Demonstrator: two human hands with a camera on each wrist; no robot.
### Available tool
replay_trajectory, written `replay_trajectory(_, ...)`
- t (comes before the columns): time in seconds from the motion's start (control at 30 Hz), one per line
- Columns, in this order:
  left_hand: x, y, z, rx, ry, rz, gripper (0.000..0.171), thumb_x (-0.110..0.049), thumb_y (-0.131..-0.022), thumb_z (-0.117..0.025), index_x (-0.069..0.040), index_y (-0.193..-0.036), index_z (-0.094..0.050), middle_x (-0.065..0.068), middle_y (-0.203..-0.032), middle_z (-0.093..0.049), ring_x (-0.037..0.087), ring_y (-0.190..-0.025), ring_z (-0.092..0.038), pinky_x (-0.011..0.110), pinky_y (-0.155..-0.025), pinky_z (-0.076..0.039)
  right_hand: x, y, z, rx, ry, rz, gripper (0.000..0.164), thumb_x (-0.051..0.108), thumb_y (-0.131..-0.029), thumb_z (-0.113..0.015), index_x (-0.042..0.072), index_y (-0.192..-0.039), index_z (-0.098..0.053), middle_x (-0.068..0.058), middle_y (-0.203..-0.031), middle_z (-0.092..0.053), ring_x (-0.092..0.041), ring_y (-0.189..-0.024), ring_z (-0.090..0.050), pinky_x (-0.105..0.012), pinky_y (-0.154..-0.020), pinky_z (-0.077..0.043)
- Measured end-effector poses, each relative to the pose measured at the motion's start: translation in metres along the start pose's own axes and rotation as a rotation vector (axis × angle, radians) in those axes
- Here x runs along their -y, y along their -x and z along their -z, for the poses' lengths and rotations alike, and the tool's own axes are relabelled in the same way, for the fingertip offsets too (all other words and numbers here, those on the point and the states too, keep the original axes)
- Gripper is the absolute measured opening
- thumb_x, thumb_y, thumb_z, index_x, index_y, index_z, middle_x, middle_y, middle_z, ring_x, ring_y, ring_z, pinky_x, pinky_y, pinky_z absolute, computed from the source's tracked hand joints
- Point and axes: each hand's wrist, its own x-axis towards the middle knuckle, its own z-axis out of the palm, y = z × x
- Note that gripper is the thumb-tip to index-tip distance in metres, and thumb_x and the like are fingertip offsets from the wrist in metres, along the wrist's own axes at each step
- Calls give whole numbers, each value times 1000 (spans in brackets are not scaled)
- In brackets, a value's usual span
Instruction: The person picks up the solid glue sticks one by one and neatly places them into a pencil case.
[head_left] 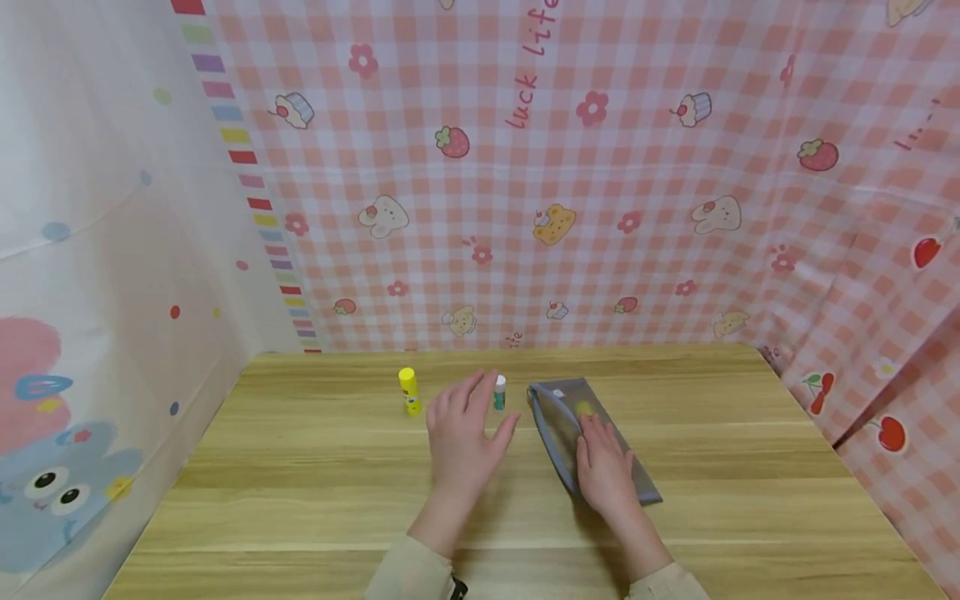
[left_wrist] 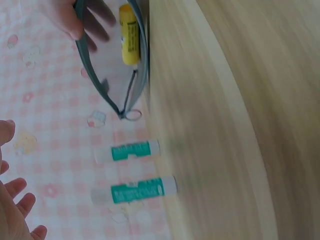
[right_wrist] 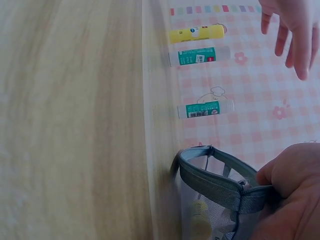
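Note:
My right hand [head_left: 606, 467] grips the rim of a grey mesh zipper pouch [right_wrist: 212, 187], its thumb at the opening. The pouch gapes open, and a yellow glue stick [left_wrist: 130, 35] shows inside it. With fingers spread, my left hand [head_left: 467, 429] hovers over the table and holds nothing. Near it stands a green glue stick with a white cap [head_left: 499, 393]. A second green glue stick [right_wrist: 197, 56] is upright beside it, hidden behind the left hand in the head view. Farther left stands another yellow glue stick [head_left: 409, 392].
Everything stands on a wood-grain table [head_left: 300, 500]. A pink checked cloth [head_left: 510, 175] hangs behind the table's back edge, and a white patterned cloth [head_left: 105, 208] hangs at the left.

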Motion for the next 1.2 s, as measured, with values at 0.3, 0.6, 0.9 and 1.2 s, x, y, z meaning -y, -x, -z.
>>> replay_trajectory(0.3, 23, 4, 7, 15, -30, 41, 61, -29, -77, -86, -10, -130, -62, 12, -126, -63, 32, -112, -55, 57, -98, -41, -1, 0, -2, -9, -10, 10, 43, 10, -104, -39, -7, -143, -44, -31, -149, -36, -53, -138, -27, -81, -102, -15)
replay_trajectory(0.6, 45, 9, 15, 53, -36, 133, 63, -28, -81, -83, -10, -135, -58, 12, -130, -60, 34, -119, -52, 57, -104, -35, 0, 1, -1, -7, -22, 16, 42, 10, -104, -40, -8, -142, -44, -31, -148, -37, -52, -138, -28, -81, -102, -15)
replay_trajectory(0.9, 64, 11, 23, 88, -66, 215, 62, -27, -82, -82, -8, -135, -55, 14, -133, -59, 36, -119, -53, 57, -105, -34, -1, 1, -1, 9, -14, 6, 43, 11, -105, -39, -7, -143, -43, -31, -149, -36, -52, -138, -27, -81, -102, -15)
replay_trajectory(1.2, 79, 14, 26, 54, -40, 293, 67, -28, -80, -84, -4, -135, -54, 18, -135, -57, 39, -122, -51, 60, -105, -33, -1, 0, -1, 9, -17, 11, 43, 11, -105, -39, -8, -143, -43, -31, -149, -35, -53, -138, -26, -81, -102, -15)
